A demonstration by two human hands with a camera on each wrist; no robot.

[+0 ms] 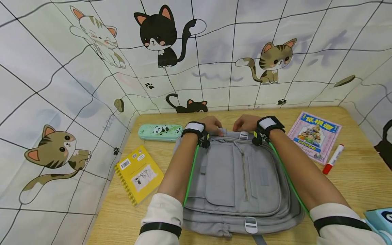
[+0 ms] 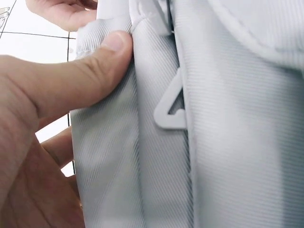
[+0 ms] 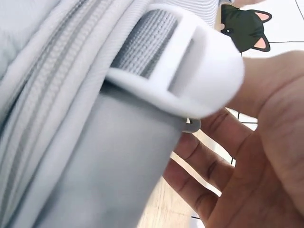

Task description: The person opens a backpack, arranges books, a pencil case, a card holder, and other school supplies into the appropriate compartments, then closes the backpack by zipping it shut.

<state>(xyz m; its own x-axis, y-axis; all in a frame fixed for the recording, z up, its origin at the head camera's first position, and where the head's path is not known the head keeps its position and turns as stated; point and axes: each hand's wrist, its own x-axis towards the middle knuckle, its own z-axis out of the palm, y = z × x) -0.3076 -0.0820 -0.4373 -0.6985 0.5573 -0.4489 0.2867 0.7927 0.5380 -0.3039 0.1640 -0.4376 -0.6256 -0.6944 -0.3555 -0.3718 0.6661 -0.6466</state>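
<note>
A grey backpack [image 1: 220, 177] lies front side up on the wooden bench [image 1: 358, 190], its top edge towards 12 o'clock, away from the person. The left hand [image 1: 211, 125] is at its 11 and pinches the fabric of that edge, thumb pressed on the near face and other fingers behind it. The right hand [image 1: 246, 123] is at 12, its fingers bent in behind the edge beside a white slider buckle [image 3: 218, 71]; the buckle hides the thumb tip, so I cannot tell whether these fingers pinch anything.

The step seems to be handling this top edge. Working it well probably calls for the left pinch to keep the fabric taut while the right fingers work clear of the buckle, which could snag. The triangular plastic piece [image 2: 161, 111] beside the left thumb also looks easy to catch. An even pull from both hands should keep the soft bag from twisting.

Around the backpack, a mint panda pencil case [image 1: 160, 132] sits at 10, a yellow spiral notebook [image 1: 139, 175] at 9, a pink booklet [image 1: 315, 136] at 2 and a red-capped marker [image 1: 333, 159] near 3.
</note>
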